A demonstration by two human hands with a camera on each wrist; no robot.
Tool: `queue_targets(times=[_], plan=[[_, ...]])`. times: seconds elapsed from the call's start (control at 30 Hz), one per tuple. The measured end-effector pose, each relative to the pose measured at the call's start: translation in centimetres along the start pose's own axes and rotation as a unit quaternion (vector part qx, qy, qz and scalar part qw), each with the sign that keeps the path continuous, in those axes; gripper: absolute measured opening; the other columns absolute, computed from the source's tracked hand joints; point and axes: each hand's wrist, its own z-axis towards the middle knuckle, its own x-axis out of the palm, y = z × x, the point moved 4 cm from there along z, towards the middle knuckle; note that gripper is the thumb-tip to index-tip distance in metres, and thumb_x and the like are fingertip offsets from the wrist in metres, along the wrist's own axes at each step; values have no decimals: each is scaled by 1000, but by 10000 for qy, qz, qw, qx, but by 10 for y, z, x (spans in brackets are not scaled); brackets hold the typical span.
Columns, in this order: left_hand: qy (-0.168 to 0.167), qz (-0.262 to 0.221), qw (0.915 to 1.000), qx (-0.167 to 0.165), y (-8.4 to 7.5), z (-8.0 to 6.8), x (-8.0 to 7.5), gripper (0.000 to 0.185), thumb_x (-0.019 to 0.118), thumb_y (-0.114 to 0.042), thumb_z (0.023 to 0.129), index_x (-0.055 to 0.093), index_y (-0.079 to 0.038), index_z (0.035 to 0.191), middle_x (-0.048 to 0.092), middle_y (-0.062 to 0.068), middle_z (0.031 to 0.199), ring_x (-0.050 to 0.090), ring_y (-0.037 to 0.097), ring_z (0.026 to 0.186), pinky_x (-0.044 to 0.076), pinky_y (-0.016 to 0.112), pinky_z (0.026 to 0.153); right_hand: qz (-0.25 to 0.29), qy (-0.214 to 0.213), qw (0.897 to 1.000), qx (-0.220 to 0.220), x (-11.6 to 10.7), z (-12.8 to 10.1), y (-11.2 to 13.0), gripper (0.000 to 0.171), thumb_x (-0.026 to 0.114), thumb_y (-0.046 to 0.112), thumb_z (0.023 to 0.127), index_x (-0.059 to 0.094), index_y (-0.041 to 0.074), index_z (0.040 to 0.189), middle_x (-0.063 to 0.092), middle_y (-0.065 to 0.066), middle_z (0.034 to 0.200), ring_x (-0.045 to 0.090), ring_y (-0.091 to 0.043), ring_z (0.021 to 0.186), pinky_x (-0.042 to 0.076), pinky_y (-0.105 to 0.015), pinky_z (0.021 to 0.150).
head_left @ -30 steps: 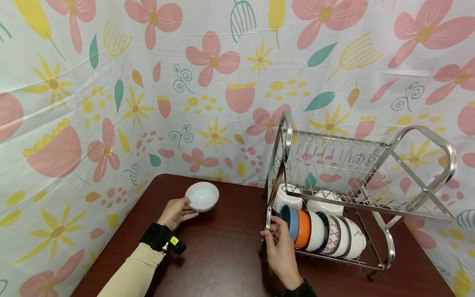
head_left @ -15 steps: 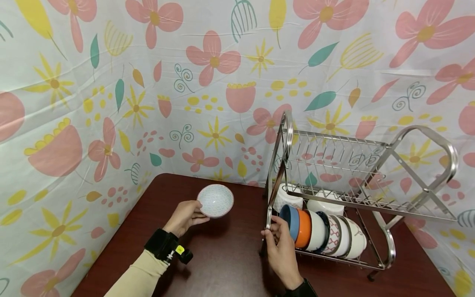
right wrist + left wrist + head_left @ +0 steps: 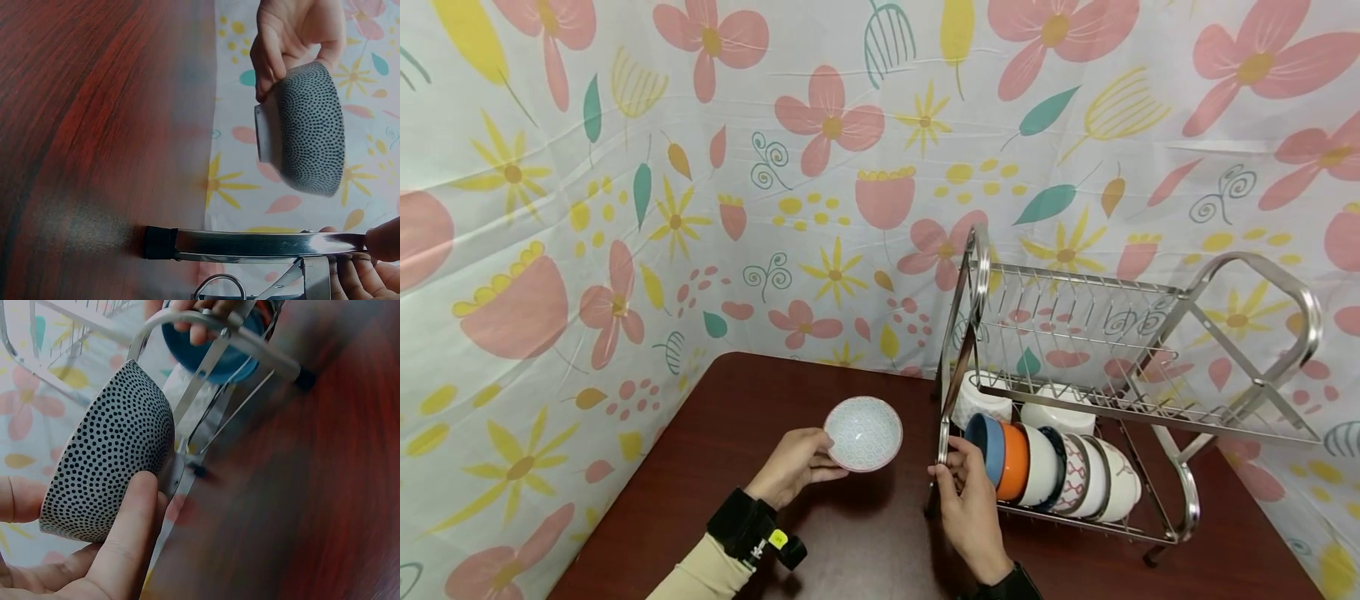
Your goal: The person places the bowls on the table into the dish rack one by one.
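My left hand (image 3: 797, 468) pinches a small bowl (image 3: 863, 433) by its left rim, thumb at the edge and fingers beneath. Pale and finely patterned inside, the bowl has dark dots over its outside, as the left wrist view shows. In the right wrist view the bowl (image 3: 311, 131) hangs above the table with its foot bare. My right hand (image 3: 966, 504) grips the left front post of a metal dish rack (image 3: 981, 292). Just right of those fingers, a blue bowl (image 3: 987, 446) and an orange bowl (image 3: 1013, 462) lean in the rack's lower tier.
Further bowls, including a red-patterned one (image 3: 1072, 473), line the lower tier, with white bowls (image 3: 981, 400) behind. The upper tier (image 3: 1075, 333) overhangs them. A floral cloth (image 3: 820, 208) hangs behind the dark wooden table (image 3: 760, 392).
My left hand has carried the bowl rightward and nearer to me, toward the rack. My right hand keeps its grip on the post.
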Motion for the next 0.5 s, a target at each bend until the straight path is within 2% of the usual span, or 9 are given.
queue_targets(times=[0.27,0.5], plan=[[119,-121,9998,-127,7,-7,16,33,51,-5,85,52,17,109,59,24,103,66,28,82,55,45,77,75,-19,9999,71,-1,-1,2,42,59,3,94,43,9,133,63,-3,92,61,-14,77,44,-24,62],[257,-214,9993,-143,8,-15,31,35,52,-5,84,52,17,112,59,24,108,66,29,83,55,44,77,78,36,9994,332,-1,-2,3,42,61,12,95,43,11,133,59,-2,96,59,-10,80,47,-26,67]])
